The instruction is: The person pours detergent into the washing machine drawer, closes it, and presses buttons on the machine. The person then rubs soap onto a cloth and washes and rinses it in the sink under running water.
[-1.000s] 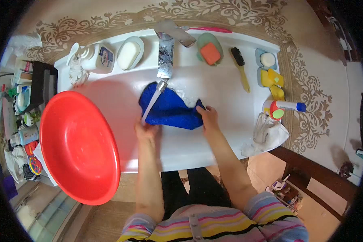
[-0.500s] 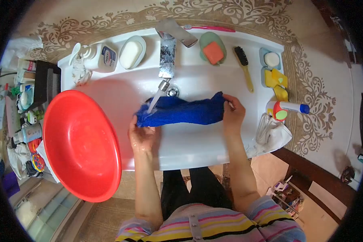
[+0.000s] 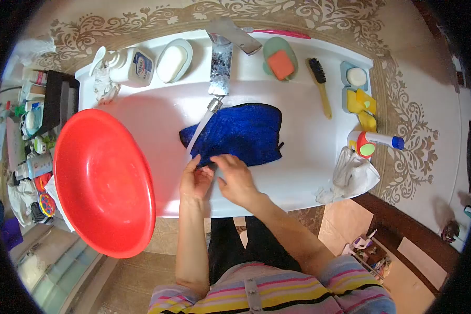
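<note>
A wet dark blue cloth [image 3: 246, 133] lies spread in the white sink [image 3: 309, 172], below the tap [image 3: 220, 65]. Water runs from the tap onto the cloth's left part. With fingers curled at the cloth's near left edge, my left hand [image 3: 195, 182] grips it; part of this grip is hidden. My right hand [image 3: 238, 180] is just beside it, its fingertips reaching the same near edge and its thumb held apart. The right side of the cloth rests loose on the basin.
A large red basin [image 3: 104, 183] leans over the sink's left side. Along the back rim are a pump bottle [image 3: 136, 68], white soap [image 3: 171, 63], orange soap [image 3: 281, 65] and a brush [image 3: 319, 86]. Yellow sponges [image 3: 361, 102] and a white cloth [image 3: 353, 175] sit at right.
My right hand has let go of the cloth's right end and moved left, close to my left hand. The cloth has gone from stretched between both hands to lying spread in the sink.
</note>
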